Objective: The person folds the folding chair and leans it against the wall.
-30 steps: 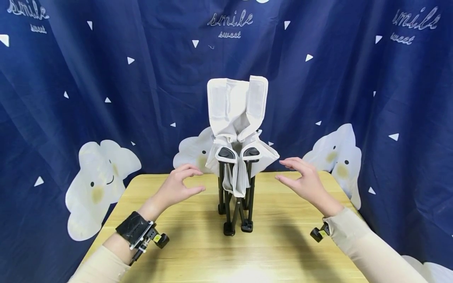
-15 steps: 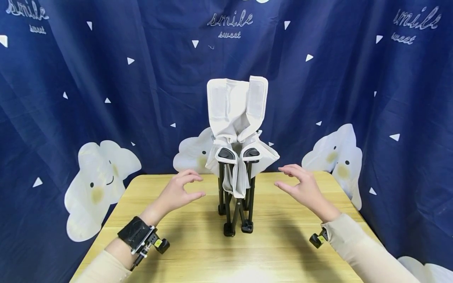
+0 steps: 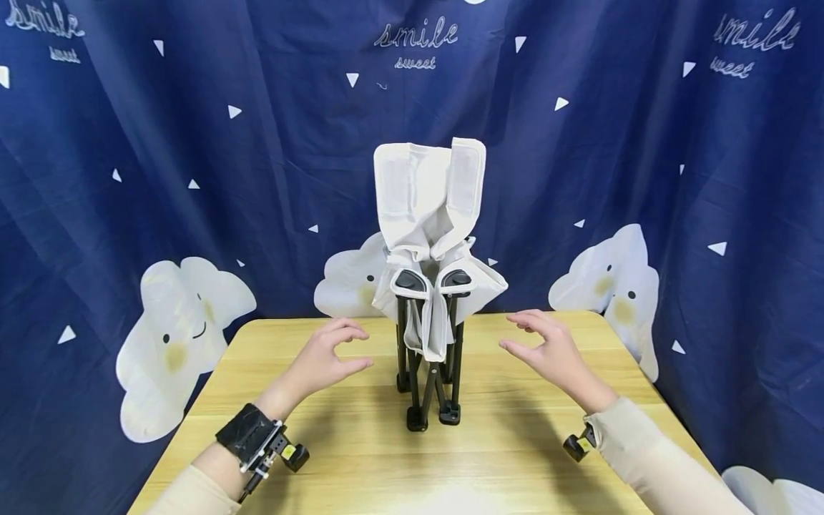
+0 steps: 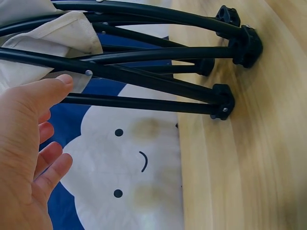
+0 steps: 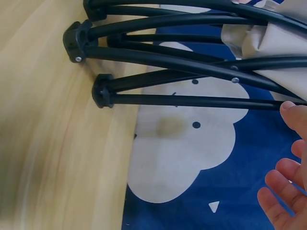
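Note:
A folded camping chair (image 3: pixel 428 207) with white fabric and black tube legs stands upright in the middle of the table. My left hand (image 3: pixel 326 357) hovers to its left, thumb and fingers apart and loosely bent, holding nothing. On the other side my right hand (image 3: pixel 547 352) takes a matching pose, also with nothing in it. Both wrist views show the crossed black legs (image 4: pixel 158 81) and their plastic feet (image 5: pixel 76 42) on the wood. In the head view a gap shows between each hand and the chair.
The light wooden table (image 3: pixel 360 458) reaches back to a dark blue curtain (image 3: pixel 257 179) printed with clouds and triangles. A wrist camera (image 3: pixel 292 455) is strapped to the left forearm, and another camera (image 3: pixel 579 445) sits at the right cuff.
Both hands have sunk slightly in the head view, still on either side of the chair. The chair stands as before.

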{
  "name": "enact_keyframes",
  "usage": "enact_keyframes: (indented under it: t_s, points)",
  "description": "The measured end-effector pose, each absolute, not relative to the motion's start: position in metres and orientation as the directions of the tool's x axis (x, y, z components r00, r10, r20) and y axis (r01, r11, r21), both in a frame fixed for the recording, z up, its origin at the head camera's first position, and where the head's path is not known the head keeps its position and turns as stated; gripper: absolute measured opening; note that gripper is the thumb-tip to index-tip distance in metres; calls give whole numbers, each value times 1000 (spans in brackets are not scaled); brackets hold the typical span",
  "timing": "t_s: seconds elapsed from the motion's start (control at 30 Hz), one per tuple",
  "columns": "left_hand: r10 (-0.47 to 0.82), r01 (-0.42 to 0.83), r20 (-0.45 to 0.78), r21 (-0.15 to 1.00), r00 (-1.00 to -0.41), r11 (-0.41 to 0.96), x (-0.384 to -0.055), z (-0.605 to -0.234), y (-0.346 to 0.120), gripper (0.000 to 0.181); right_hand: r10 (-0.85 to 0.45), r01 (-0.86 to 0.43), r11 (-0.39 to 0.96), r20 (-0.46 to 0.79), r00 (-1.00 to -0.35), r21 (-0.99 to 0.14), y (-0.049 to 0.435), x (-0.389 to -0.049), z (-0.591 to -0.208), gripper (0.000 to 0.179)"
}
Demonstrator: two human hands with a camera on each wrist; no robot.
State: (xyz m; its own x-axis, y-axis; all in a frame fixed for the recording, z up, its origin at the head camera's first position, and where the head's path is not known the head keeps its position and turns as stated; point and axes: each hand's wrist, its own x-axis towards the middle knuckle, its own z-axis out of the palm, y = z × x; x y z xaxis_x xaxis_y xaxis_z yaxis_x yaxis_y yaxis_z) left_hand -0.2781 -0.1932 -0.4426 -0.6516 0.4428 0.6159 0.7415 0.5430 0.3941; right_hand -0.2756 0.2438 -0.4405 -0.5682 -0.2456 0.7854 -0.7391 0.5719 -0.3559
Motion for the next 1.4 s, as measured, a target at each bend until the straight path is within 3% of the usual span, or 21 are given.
enact_keyframes:
  t_s: [1.4]
  points:
    - [462,704,540,440,-703,558,-273,-484,-194,38,-238,-686,604,729,-641,-406,252,-271,-481,42]
